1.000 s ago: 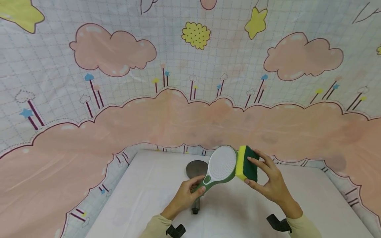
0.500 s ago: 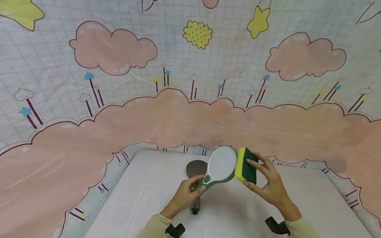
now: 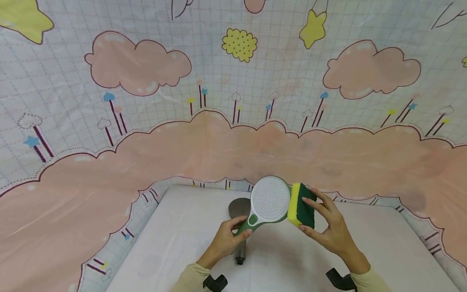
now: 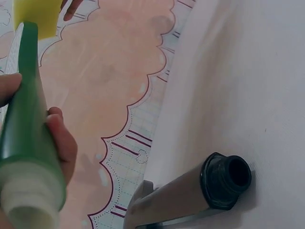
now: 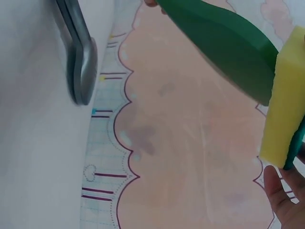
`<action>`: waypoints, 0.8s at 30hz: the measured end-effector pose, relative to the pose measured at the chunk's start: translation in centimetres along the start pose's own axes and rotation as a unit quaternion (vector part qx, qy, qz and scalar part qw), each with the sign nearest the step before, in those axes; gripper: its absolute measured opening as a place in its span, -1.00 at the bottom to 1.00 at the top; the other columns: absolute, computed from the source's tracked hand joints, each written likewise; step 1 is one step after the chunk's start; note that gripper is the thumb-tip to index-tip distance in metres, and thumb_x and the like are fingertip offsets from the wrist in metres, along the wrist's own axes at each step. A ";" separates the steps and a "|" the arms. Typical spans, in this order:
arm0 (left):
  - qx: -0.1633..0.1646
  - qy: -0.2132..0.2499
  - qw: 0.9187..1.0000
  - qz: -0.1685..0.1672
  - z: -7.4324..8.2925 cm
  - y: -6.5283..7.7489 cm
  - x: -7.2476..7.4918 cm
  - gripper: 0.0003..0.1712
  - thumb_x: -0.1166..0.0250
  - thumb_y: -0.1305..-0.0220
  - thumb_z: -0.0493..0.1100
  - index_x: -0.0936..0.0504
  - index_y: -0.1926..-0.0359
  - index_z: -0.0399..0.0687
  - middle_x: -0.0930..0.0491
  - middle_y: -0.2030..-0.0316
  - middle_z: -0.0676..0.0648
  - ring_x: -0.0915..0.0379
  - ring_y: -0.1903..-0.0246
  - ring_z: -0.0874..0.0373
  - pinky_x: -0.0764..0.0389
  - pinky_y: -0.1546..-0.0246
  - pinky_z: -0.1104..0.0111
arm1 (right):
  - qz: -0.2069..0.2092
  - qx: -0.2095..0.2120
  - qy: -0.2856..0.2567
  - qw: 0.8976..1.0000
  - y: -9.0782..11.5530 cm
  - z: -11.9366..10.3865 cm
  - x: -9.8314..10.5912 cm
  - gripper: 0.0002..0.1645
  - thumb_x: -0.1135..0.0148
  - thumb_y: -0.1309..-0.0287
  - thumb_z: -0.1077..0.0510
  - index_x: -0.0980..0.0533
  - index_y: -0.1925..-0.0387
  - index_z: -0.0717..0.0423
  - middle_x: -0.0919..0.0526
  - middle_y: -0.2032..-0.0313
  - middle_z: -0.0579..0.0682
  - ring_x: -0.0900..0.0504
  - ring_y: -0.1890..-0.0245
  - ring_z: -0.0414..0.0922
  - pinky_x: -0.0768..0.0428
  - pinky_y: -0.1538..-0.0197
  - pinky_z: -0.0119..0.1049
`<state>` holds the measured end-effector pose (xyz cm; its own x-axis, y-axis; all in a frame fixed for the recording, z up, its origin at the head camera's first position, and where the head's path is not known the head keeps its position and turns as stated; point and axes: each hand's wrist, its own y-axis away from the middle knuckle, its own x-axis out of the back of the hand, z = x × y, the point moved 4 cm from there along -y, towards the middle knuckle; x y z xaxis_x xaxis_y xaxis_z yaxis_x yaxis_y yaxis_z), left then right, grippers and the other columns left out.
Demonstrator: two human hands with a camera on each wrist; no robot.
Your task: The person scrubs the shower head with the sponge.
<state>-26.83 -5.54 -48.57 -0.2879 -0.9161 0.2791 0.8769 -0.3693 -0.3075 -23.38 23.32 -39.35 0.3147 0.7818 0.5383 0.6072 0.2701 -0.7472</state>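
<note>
My left hand [image 3: 226,241] grips the handle of a green shower head [image 3: 270,198] with a white perforated face, tilted up and turned toward the head camera. In the left wrist view, the handle's pale threaded end [image 4: 31,205] points at the camera. With fingertips and thumb, my right hand [image 3: 332,227] pinches a yellow sponge [image 3: 294,205] that has a dark green scouring side [image 3: 306,207]. The sponge's yellow side rests right at the edge of the shower head, as the right wrist view shows.
A grey shower head [image 3: 240,207] lies on the white table [image 3: 164,243] behind my left hand, its dark threaded end [image 4: 226,179] toward me. Behind the table hangs a cloth [image 3: 219,150] printed with clouds and stars.
The green shower head has turned slightly, so its white face shows rounder and further left. My right hand and the sponge have moved slightly down along its edge.
</note>
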 end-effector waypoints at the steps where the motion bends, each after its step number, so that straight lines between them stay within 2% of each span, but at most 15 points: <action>1: 0.000 0.006 1.000 0.001 0.0 0.0 0.0 -0.52 -0.30 -0.32 -0.15 -0.53 -0.19 -0.29 -0.65 0.06 -0.30 -0.60 0.16 0.19 -0.68 0.38 0.42 | 0.002 0.006 -0.001 1.000 0.0 -0.1 0.0 -0.10 -0.62 0.36 0.21 -0.53 -0.19 0.13 -0.33 -0.35 0.28 -0.25 -0.38 -0.27 -0.29 -0.23 -0.69; 3: -0.003 0.005 1.000 0.007 0.0 0.0 -0.1 -0.53 -0.30 -0.31 -0.17 -0.54 -0.18 -0.30 -0.66 0.10 -0.31 -0.59 0.24 0.28 -0.66 0.42 0.44 | 0.002 0.007 -0.005 1.000 -0.1 -0.1 -0.1 -0.10 -0.62 0.37 0.21 -0.53 -0.19 0.13 -0.33 -0.34 0.28 -0.26 -0.39 -0.26 -0.30 -0.23 -0.69; 6: -0.001 0.008 1.000 0.012 0.1 0.0 -0.1 -0.55 -0.28 -0.31 -0.23 -0.53 -0.17 -0.34 -0.66 0.16 -0.34 -0.56 0.37 0.38 -0.66 0.54 0.36 | -0.004 0.000 -0.009 1.000 -0.1 -0.2 -0.2 -0.09 -0.62 0.36 0.24 -0.52 -0.20 0.13 -0.32 -0.36 0.24 -0.26 -0.39 -0.27 -0.32 -0.23 -0.69; 8: 0.003 0.005 1.000 0.012 0.3 0.1 -0.1 -0.55 -0.27 -0.31 -0.26 -0.51 -0.18 -0.37 -0.65 0.17 -0.36 -0.55 0.41 0.40 -0.67 0.58 0.28 | -0.009 -0.011 -0.010 1.000 -0.1 -0.1 -0.2 -0.09 -0.61 0.36 0.26 -0.52 -0.21 0.12 -0.31 -0.38 0.22 -0.24 -0.39 -0.29 -0.33 -0.22 -0.69; 10: 0.004 0.000 1.000 0.010 0.6 0.1 0.0 -0.54 -0.26 -0.31 -0.29 -0.50 -0.18 -0.41 -0.64 0.16 -0.40 -0.56 0.40 0.34 -0.68 0.58 0.18 | -0.011 -0.016 -0.008 1.000 0.0 0.0 -0.2 -0.09 -0.60 0.36 0.26 -0.52 -0.21 0.12 -0.31 -0.38 0.20 -0.24 -0.39 -0.31 -0.34 -0.22 -0.69; 13: -0.008 -0.020 1.000 0.013 1.9 0.4 0.4 -0.55 -0.27 -0.28 -0.30 -0.51 -0.15 -0.44 -0.65 0.15 -0.39 -0.59 0.31 0.23 -0.71 0.42 0.24 | -0.011 -0.012 -0.009 1.000 0.0 0.1 -0.1 -0.09 -0.60 0.36 0.28 -0.51 -0.21 0.14 -0.31 -0.37 0.23 -0.25 -0.39 -0.30 -0.34 -0.21 -0.69; 17: -0.028 -0.041 0.998 0.027 3.9 0.8 0.9 -0.56 -0.32 -0.23 -0.31 -0.54 -0.10 -0.43 -0.67 0.15 -0.33 -0.59 0.21 0.17 -0.62 0.25 0.46 | -0.008 -0.007 -0.016 1.000 0.1 0.2 0.0 -0.09 -0.58 0.36 0.30 -0.51 -0.21 0.17 -0.32 -0.36 0.28 -0.28 -0.38 -0.31 -0.34 -0.22 -0.68; 20: -0.034 -0.041 0.998 0.034 4.3 0.9 1.1 -0.55 -0.35 -0.20 -0.32 -0.55 -0.10 -0.42 -0.66 0.14 -0.32 -0.60 0.19 0.16 -0.62 0.26 0.47 | -0.006 -0.007 -0.016 1.000 0.1 0.3 0.1 -0.10 -0.58 0.35 0.29 -0.51 -0.21 0.16 -0.32 -0.36 0.27 -0.27 -0.39 -0.31 -0.32 -0.23 -0.68; 24: -0.040 -0.042 0.998 0.035 4.1 0.9 1.2 -0.55 -0.36 -0.19 -0.32 -0.54 -0.09 -0.42 -0.66 0.14 -0.32 -0.61 0.18 0.13 -0.63 0.26 0.45 | -0.004 -0.001 -0.015 1.000 0.0 0.5 0.1 -0.12 -0.58 0.33 0.27 -0.51 -0.20 0.17 -0.33 -0.36 0.26 -0.25 -0.41 -0.26 -0.31 -0.24 -0.68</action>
<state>-24.82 -6.36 -44.77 -0.1907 -0.9247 0.3295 0.8590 -0.3196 -0.3999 -23.66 23.69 -39.48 0.2884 0.7962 0.5319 0.6111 0.2746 -0.7424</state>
